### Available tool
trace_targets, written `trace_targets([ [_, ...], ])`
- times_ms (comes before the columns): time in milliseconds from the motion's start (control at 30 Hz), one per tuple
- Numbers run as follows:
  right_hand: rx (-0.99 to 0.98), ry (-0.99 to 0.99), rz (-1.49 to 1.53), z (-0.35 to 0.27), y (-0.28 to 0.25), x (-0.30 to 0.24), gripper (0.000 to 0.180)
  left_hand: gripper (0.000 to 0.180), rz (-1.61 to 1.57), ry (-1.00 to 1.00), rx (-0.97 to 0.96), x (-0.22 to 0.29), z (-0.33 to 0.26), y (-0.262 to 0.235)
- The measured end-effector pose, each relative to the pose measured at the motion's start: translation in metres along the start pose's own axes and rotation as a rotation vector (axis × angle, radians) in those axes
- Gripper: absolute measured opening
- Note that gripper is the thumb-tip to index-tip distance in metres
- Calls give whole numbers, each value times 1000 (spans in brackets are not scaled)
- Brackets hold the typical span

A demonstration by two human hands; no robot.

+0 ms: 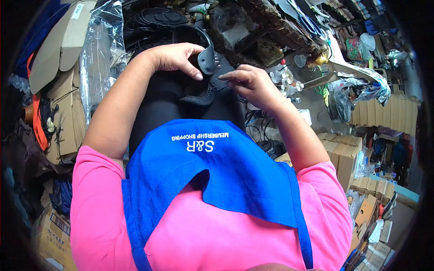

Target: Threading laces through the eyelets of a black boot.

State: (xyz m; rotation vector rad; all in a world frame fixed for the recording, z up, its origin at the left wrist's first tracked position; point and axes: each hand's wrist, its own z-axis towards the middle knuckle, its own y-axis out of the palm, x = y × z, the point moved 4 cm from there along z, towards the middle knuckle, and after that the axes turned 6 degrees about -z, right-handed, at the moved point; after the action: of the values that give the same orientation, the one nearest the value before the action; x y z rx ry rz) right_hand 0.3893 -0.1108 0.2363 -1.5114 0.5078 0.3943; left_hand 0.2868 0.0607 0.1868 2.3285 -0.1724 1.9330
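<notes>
A curved black leather-like piece (208,58) with small holes and a row of short marks near its end stands above my lap. My left hand (176,58) grips it from the left, thumb and fingers curled about its edge. To its right, my right hand (253,85) is closed in a pinch, pointing at the piece; whatever is between the fingertips is too small to name. Below the two hands, a black curved part with a stitched-looking edge (199,99) rests on my dark-clad lap. Whether it joins the upper piece cannot be made out.
Coiled black strips (160,17) lie beyond my left hand. Clear plastic sheeting (103,49) and cardboard (68,38) stand at the left. Small white bottles (287,79) cluster right of my right hand. Stacked cardboard boxes (341,153) are farther right.
</notes>
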Motion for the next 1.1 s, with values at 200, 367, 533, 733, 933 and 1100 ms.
trace_targets([
  [200, 24, -96, -140, 11, 12, 1, 28, 36, 189, -2, 107, -8, 6, -1],
  [367, 22, -151, -266, 19, 12, -11, 26, 28, 161, 13, 180, -17, 12, -2],
  [533, -3, -174, -343, 25, 7, -9, 19, 28, 141, 48, 149, -20, 22, -1],
  [733, -41, -125, -227, 29, 12, -5, 17, 29, 169, 12, 134, -13, 21, -2],
  [933, -162, 88, 59, 25, 13, 28, 17, 27, 185, -4, 110, -11, 18, -1],
  [1100, -272, 134, 346, 31, 20, 45, 13, 29, 138, 12, 94, -17, 20, -1],
])
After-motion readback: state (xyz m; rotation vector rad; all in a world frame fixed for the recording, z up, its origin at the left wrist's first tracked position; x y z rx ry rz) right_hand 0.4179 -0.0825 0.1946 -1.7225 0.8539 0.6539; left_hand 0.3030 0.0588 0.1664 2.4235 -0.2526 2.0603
